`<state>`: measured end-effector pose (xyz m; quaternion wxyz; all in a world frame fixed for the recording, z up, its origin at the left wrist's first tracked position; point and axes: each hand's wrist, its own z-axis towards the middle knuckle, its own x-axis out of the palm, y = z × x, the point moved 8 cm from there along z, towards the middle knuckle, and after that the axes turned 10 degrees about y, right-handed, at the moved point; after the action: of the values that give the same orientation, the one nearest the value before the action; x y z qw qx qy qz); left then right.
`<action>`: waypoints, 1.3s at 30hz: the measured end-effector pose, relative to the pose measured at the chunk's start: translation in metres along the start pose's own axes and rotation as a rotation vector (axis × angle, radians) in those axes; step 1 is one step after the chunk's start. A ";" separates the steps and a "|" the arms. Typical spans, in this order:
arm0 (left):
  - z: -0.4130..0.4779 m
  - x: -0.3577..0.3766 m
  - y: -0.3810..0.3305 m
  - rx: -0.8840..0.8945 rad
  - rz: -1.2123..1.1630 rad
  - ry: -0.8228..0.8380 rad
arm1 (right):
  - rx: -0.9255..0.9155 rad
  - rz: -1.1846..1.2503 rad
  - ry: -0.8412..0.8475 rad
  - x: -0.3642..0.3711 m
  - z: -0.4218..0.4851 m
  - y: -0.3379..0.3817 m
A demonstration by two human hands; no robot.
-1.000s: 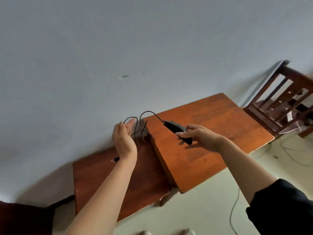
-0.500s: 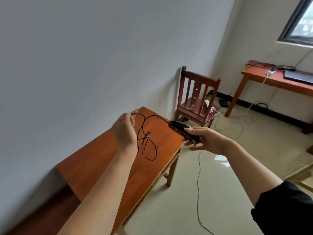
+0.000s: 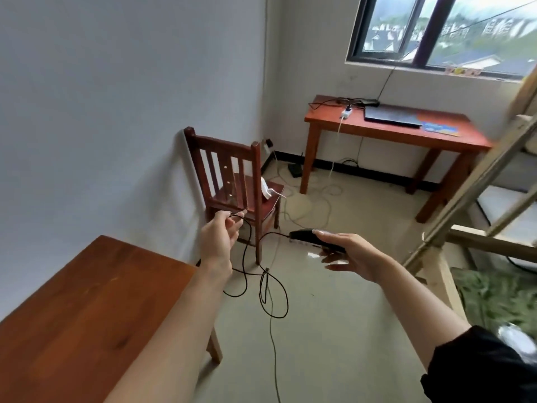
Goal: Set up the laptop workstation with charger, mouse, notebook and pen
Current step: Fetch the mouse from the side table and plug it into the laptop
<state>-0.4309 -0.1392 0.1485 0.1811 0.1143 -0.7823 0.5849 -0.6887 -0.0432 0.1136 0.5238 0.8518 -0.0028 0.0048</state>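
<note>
The left hand (image 3: 218, 242) pinches the mouse's thin black cable (image 3: 263, 286) in curled fingers (image 3: 236, 221). The plug end seems to poke past them, but it is blurred. The right hand (image 3: 351, 254) holds the black mouse (image 3: 311, 238) in mid-air above the floor, thumb on top and fingers nearly straight beneath. The cable droops in loose loops between the 2 hands. The closed laptop (image 3: 392, 116) lies on the far table (image 3: 465, 141) under the window.
</note>
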 end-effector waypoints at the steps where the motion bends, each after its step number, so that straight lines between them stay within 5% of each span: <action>1: 0.016 0.016 0.007 -0.014 0.002 0.019 | -0.001 0.015 -0.021 -0.016 0.010 -0.001; 20: 0.352 0.346 0.110 -0.279 0.112 0.391 | -0.128 0.438 -0.391 -0.338 0.211 0.063; 39: 0.553 0.797 0.247 -0.393 0.165 0.697 | -0.350 0.731 -0.392 -0.764 0.319 0.158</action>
<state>-1.3340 -0.5700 0.1263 0.4061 -0.1908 -0.7776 0.4405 -1.4529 -0.3994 0.1022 0.6136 0.6783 -0.4033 0.0276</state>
